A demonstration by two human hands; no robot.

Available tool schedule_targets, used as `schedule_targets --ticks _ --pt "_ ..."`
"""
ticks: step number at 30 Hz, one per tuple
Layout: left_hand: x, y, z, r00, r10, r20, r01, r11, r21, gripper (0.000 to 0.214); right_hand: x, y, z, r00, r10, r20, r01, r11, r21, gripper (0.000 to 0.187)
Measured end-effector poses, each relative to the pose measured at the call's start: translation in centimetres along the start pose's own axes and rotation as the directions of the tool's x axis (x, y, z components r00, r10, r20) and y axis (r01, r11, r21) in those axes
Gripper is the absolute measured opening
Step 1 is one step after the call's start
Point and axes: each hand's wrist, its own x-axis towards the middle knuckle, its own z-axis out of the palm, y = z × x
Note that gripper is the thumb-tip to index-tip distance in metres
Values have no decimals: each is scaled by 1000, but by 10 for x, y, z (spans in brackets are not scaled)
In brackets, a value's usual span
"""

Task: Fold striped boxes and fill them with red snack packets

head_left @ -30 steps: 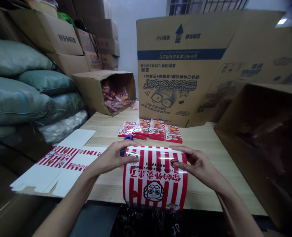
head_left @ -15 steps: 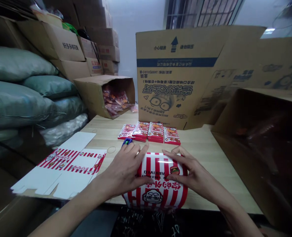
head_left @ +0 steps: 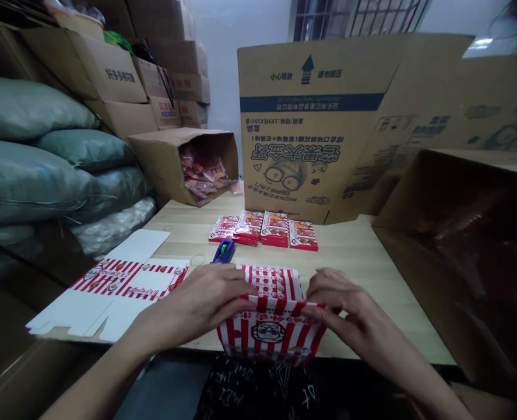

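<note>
A red-and-white striped carton (head_left: 270,333) with a cartoon face and red lettering sits at the table's front edge before me. A crease runs across its top, with a patterned panel behind it. My left hand (head_left: 203,294) is closed on the left end of that crease, thumb in front and fingers behind. At the right end, my right hand (head_left: 343,297) pinches the same edge between thumb and fingers. Just beyond my left hand stands a blue tape dispenser (head_left: 224,251) with a green core.
Small red-and-white packets (head_left: 275,227) lie stacked behind the carton. Flat striped carton blanks (head_left: 127,286) rest at the left. An open box of wrapped packets (head_left: 208,175) stands farther back, a large open cardboard box (head_left: 415,251) at the right. Woven sacks (head_left: 35,186) fill the far left.
The carton's smooth, rounded face has become a sharp crease, and its rear panel now shows. Both hands have shifted to the ends of that crease. The tape dispenser is less covered.
</note>
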Motion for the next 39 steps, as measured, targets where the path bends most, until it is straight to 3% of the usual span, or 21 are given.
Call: schedule_targets --ticks 4,7,9,11,14,16,17,19,21,23,25,28,31,33,35,36,39 --pt "-19 -20 16 982 -114 -150 81 975 -209 31 -10 12 9 991 7 -137 3 997 73 17" --pt "-5 -53 37 924 -286 -255 147 879 -454 33 7 47 21 941 212 -263 -145 956 253 19" --pt "15 -81 57 865 -400 -301 158 788 -595 30 25 77 33 898 388 -206 -273 860 431 30" --pt "34 -107 81 825 -467 -319 144 719 -680 27 40 107 47 871 482 -96 -346 741 575 37" --pt "53 -133 120 772 -519 -367 116 683 -721 29 50 143 71 836 534 -123 -328 667 669 42" --pt "57 -137 141 705 -581 -407 85 639 -765 32 46 159 85 793 596 -130 -330 598 730 39" --pt "58 -136 150 672 -632 -386 76 577 -813 37 44 163 91 763 638 -99 -344 531 775 38" --pt "59 -131 162 624 -737 -260 49 369 -928 46 39 168 100 699 715 0 -366 358 859 36" --pt "58 -125 170 611 -780 -133 -1 168 -986 51 36 168 107 652 754 77 -369 227 901 40" --pt "56 -122 175 603 -789 -117 -59 103 -993 52 33 165 112 628 769 117 -378 170 910 45" --pt "51 -118 177 581 -802 -140 -83 113 -990 55 26 162 114 616 780 110 -402 191 896 39" --pt "38 -108 179 538 -832 -134 -58 122 -991 54 6 159 114 618 785 43 -472 327 819 30" --pt "21 -94 177 497 -863 -90 0 104 -995 47 -19 160 108 665 747 11 -540 471 697 29" --pt "11 -85 175 486 -870 -81 -6 89 -996 43 -32 157 103 706 707 23 -545 523 655 28" --pt "1 -78 172 527 -838 -144 -33 149 -988 51 -38 148 100 716 697 39 -547 525 652 25" --pt "-3 -75 170 573 -796 -195 -27 220 -975 57 -39 142 98 703 710 45 -559 512 652 24" --pt "-10 -73 169 698 -660 -279 51 434 -899 50 -30 120 98 613 789 31 -614 452 647 25"
